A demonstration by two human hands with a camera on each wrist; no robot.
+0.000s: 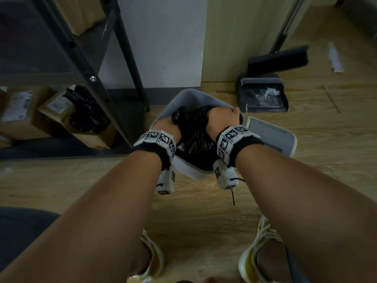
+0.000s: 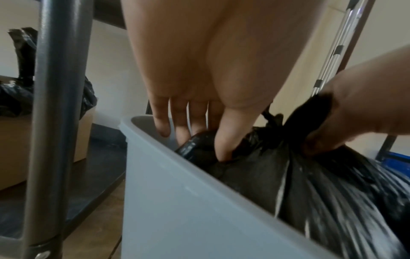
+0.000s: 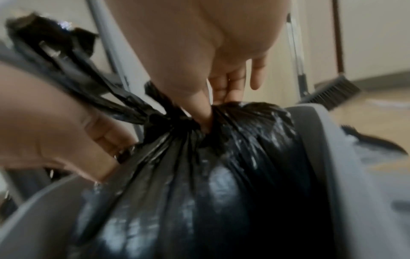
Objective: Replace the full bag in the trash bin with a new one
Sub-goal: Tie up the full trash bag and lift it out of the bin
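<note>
A grey-white trash bin [image 1: 190, 173] [image 2: 177, 201] stands on the floor in front of my feet. Inside it sits a full black bag [image 1: 193, 144] [image 2: 310, 192] [image 3: 199, 192], tied with a knot [image 3: 155, 119] at the top. My left hand [image 1: 167, 127] [image 2: 195, 140] reaches down between the bin's left wall and the bag and pinches a bulge of plastic between thumb and fingers. My right hand [image 1: 222, 117] [image 3: 213, 105] grips the gathered neck just beside the knot, with the thumb dug into the plastic. The bag's lower part is hidden inside the bin.
The bin's lid [image 1: 271, 137] lies on the floor right of the bin. A dustpan [image 1: 263, 97] and a broom [image 1: 279, 60] stand behind it by the wall. At left a dark metal shelf [image 1: 95, 78] holds cardboard boxes and black bags [image 1: 85, 111]. My shoes [image 1: 257, 252] stand on the wood floor.
</note>
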